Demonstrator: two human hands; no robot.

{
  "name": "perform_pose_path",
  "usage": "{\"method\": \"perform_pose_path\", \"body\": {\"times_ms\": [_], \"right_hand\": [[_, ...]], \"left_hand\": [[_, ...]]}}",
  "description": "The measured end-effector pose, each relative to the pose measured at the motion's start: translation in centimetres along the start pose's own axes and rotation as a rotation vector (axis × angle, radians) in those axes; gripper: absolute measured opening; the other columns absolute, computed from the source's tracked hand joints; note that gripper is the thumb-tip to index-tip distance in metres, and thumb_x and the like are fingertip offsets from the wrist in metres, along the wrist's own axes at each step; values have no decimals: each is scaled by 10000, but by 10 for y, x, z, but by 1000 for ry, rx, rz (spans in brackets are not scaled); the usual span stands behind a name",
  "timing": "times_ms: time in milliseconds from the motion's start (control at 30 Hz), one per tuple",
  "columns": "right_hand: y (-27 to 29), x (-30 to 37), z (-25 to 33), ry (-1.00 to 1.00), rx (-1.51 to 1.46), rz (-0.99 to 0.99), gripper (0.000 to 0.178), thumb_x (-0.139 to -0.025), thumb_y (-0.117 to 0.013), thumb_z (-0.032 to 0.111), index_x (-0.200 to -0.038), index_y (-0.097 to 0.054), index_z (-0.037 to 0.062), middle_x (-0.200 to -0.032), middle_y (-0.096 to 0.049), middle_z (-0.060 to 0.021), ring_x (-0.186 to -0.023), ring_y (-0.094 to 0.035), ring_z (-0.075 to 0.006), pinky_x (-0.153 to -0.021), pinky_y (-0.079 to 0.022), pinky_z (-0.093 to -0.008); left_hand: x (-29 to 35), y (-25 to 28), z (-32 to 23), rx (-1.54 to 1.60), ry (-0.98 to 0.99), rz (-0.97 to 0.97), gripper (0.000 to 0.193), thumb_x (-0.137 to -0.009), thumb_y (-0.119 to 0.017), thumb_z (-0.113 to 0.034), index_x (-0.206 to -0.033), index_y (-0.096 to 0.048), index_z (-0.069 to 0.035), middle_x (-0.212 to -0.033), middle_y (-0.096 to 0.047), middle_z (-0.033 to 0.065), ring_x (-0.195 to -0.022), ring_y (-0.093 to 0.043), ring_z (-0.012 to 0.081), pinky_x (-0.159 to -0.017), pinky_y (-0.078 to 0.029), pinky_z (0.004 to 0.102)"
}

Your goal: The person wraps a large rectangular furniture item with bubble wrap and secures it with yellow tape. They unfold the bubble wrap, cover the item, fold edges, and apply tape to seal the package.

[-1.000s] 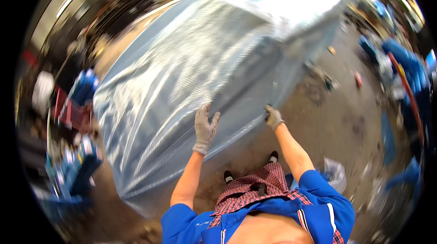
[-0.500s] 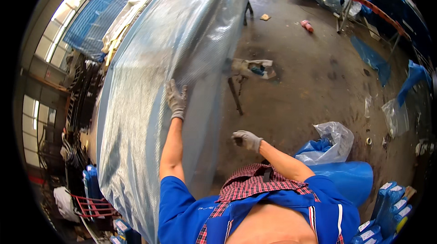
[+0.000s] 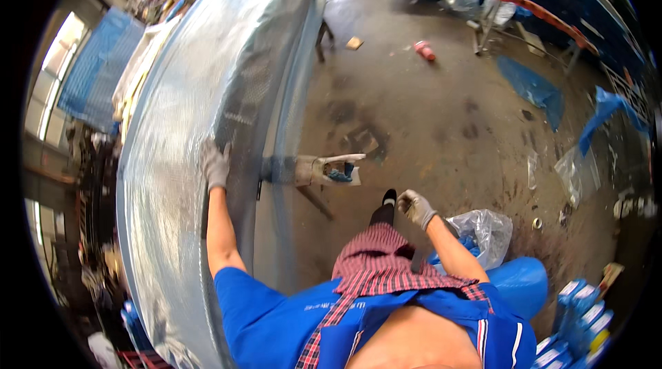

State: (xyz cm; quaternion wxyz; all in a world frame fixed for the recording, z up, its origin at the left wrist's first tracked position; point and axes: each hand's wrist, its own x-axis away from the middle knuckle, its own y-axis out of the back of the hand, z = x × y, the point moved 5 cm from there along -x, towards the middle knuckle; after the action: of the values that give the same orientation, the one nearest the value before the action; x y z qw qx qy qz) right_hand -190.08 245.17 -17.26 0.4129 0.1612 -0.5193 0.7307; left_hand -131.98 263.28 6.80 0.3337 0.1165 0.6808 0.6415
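A long bubble-wrap-like clear plastic sheet drapes over a long raised surface on my left. My left hand, in a grey glove, lies on this sheet near its dark fold, fingers stretched out. Off the sheet, my right hand hangs over the floor in a matching glove, its fingers curled inward. Whether anything is inside those fingers is hidden. Nearest to it are a crumpled clear plastic bag and a blue roll beside my right side.
A support leg and a wrapped beam end jut out from under the sheet. On the concrete floor lie a red cylindrical object and blue plastic scraps. Blue packages are stacked at lower right. An orange-topped rack stands far right.
My body has moved along the sheet, and my foot now shows in a step. My left hand stays on the plastic, closer to the dark fold. My right hand has swung outward.
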Motion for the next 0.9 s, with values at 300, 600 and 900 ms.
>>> {"method": "perform_pose_path", "body": {"times_ms": [300,600,900], "right_hand": [[58,-88,163,-44,-69,-224,136,-875,-624,207,-805,-631,92,-790,-644,-22,-719,-578,-121,-653,-481,-269],[185,-172,309,143,527,-103,168,-924,-517,224,-895,-623,97,-898,-661,-23,-924,-612,-176,-888,-463,-349],[103,-399,603,-310,279,139,158,-922,-512,213,-854,-607,107,-907,-649,1,-863,-606,-129,-760,-508,-269]], "left_hand": [[-179,-62,-64,-67,-209,11,822,-882,-449,-607,-1389,-320,27,-1433,-330,244,-1342,-316,349,-1107,-256,413],[-349,-66,-217,49,39,35,835,-827,-512,-636,-1321,-416,30,-1371,-430,243,-1273,-428,353,-1066,-329,417],[-436,-118,-258,3,411,100,830,-846,-494,-634,-1408,-313,-50,-1468,-324,159,-1377,-289,289,-1105,-274,433]]}}
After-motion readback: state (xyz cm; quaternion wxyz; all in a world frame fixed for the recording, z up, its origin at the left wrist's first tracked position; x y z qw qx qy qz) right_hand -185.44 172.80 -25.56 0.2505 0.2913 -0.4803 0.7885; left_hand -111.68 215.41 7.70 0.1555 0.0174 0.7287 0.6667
